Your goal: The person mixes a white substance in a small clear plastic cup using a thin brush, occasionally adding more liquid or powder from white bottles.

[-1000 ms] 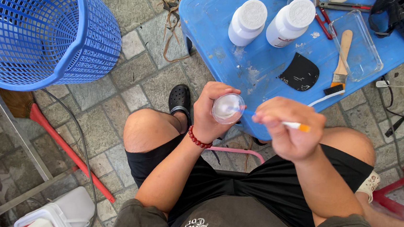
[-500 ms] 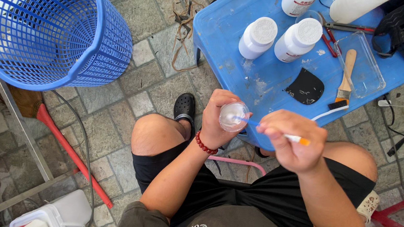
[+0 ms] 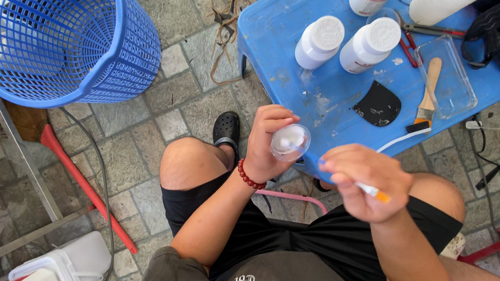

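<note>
Head view: you're looking down at your lap.
Left hand [image 3: 265, 141]: fingers curled snug round a small clear jar [image 3: 290, 142], held above your knees.
Right hand [image 3: 365, 182]: pinched shut on a thin orange-tipped stick [image 3: 371, 191], just beside the jar.
Progress: looks mid-way; stick isn't in the jar.
Table [image 3: 282, 36]: two white bottles [image 3: 320, 42] capped, brush [image 3: 427, 92] lying unused.

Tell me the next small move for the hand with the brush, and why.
Probably ease the brush tip into the small clear cup. The left hand holds the cup tilted toward the right hand, whose tip sits just beside the rim.
</note>
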